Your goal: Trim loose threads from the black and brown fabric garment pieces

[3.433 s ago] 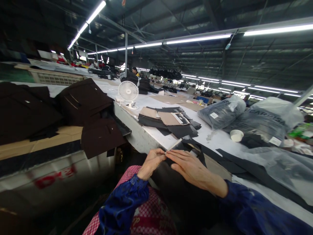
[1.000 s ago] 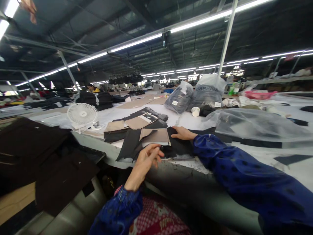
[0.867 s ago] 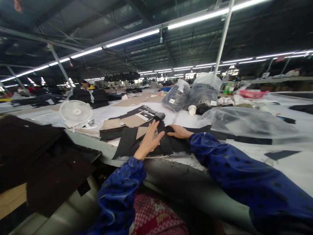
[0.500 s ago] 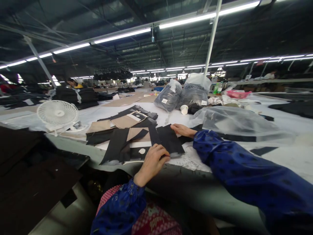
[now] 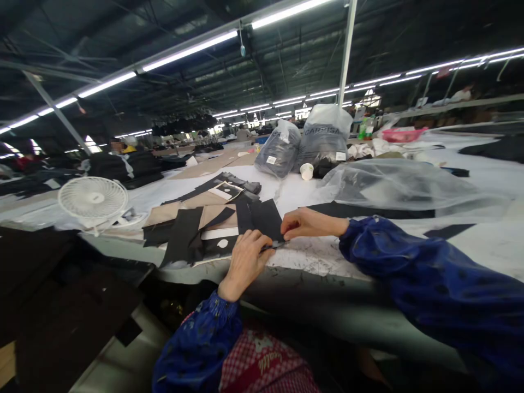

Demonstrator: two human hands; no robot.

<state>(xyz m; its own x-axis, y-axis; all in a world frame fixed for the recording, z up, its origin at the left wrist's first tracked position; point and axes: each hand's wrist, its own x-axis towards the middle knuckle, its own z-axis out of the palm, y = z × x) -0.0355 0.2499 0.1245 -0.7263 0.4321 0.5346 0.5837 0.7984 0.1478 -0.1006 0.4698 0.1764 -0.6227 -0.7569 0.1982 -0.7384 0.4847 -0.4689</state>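
A black fabric piece (image 5: 267, 216) lies at the near edge of the white-covered table, at the right end of a spread of cut pieces. My left hand (image 5: 246, 261) is closed on its near edge, fingers curled over the top and thumb beneath. At the near right corner, my right hand (image 5: 309, 224) pinches the same piece between thumb and fingertips. Left of it lie a beige panel (image 5: 213, 214) with a black strip across it and a black panel (image 5: 215, 248) with a round white mark. More black and beige pieces are stacked behind.
A white fan (image 5: 93, 197) stands at the left, near dark fabric (image 5: 61, 295). Bagged goods (image 5: 325, 134), a white cup (image 5: 307, 171) and a clear plastic sheet (image 5: 393, 185) lie beyond my hands. A pink basket (image 5: 403, 134) sits farther back.
My right hand has moved from the far edge of the black fabric piece down to its near right corner. My left hand stays at the near edge. The view has tilted slightly.
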